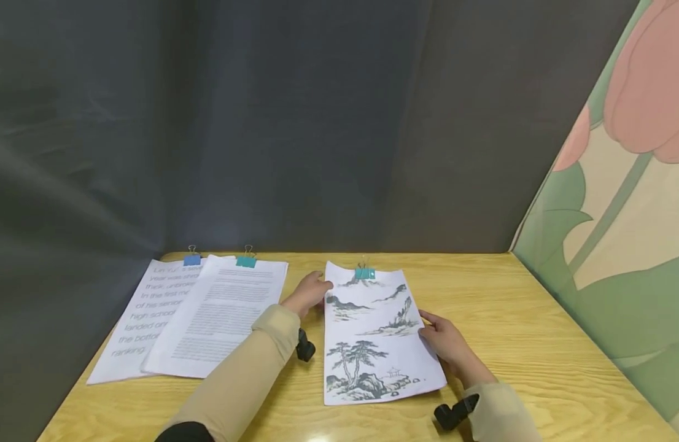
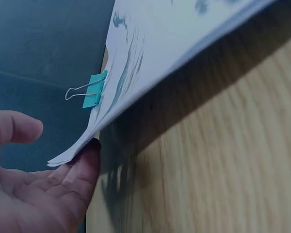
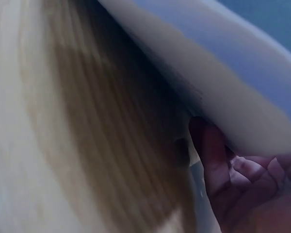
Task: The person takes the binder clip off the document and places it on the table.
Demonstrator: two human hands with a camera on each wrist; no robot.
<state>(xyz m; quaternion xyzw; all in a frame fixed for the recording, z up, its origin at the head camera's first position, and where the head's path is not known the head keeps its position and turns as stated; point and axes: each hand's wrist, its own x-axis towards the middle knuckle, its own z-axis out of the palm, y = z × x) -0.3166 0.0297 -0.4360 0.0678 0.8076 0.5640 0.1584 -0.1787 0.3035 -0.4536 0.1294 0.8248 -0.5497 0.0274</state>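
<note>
The landscape-printed sheets (image 1: pixel 380 333) are smooth matt paper, their teal binder clip (image 1: pixel 364 274) metal-handled, the tabletop (image 1: pixel 500 319) glossy, grained wood.

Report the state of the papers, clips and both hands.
Landscape sheets: clipped, sides raised
Landscape sheets' teal clip: fastened
Large-print sheets: clipped, partly covered
Blue clip: fastened
Small-print sheets: clipped, overlapping large-print sheets
Other teal clip: fastened
Left hand: fingers under landscape sheets' corner
Right hand: gripping their right edge
</note>
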